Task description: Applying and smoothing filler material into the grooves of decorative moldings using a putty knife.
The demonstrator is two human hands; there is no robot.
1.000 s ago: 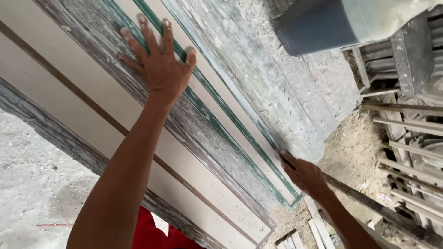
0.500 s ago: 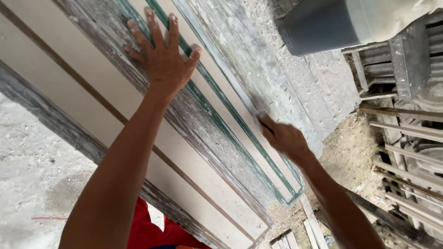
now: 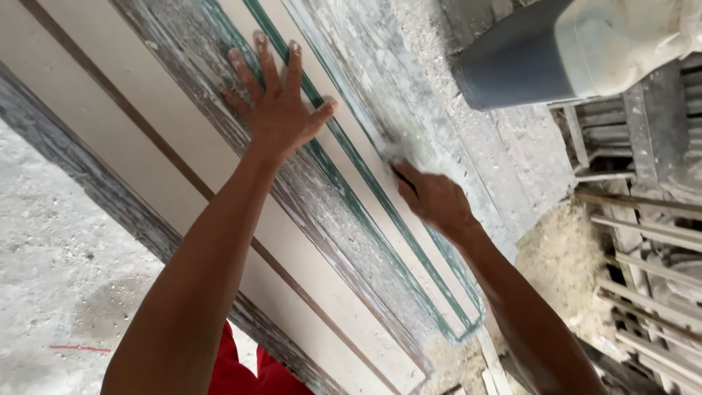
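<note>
1. Long pale board [image 3: 307, 241] with green-edged grooves lies diagonally, from far left to near right, on a worn grey bench top [image 3: 453, 124]; both hands are on it.
2. Left hand [image 3: 276, 110] lies flat on the far part of the board, palm down, fingers spread wide, thumb out to the right, pressing it down.
3. Right hand [image 3: 433, 199] sits at the board's right edge, about mid-length, fingers curled tight around a small dark tool [image 3: 403, 178]. The tool is mostly hidden and the hand is blurred, so I cannot tell what kind it is.
4. Progress, judged: a pale dusty smear lies on the edge just beyond the right hand, and the green line on the near side of it looks cleaner. So the near stretch seems worked and the far stretch along that edge seems left. How much exactly, I cannot tell.
5. Sawdust pile [image 3: 563, 256] lies right of the board by the right forearm; more dust lies at the board's near end.
6. Edges: the board's near end stops near the bottom of the view, where the green line turns a corner [image 3: 468, 329]. The far end runs out of view.
7. Room: grey bench top stays open on the far right along the edge. A dark grey pipe-like cylinder [image 3: 526, 66] sits far right, well apart from the hands.
8. Stacked wooden slats [image 3: 643, 278] crowd the right side. Dusty concrete floor [image 3: 58, 278] is at left. Red clothing [image 3: 241, 373] shows at the near bottom.
</note>
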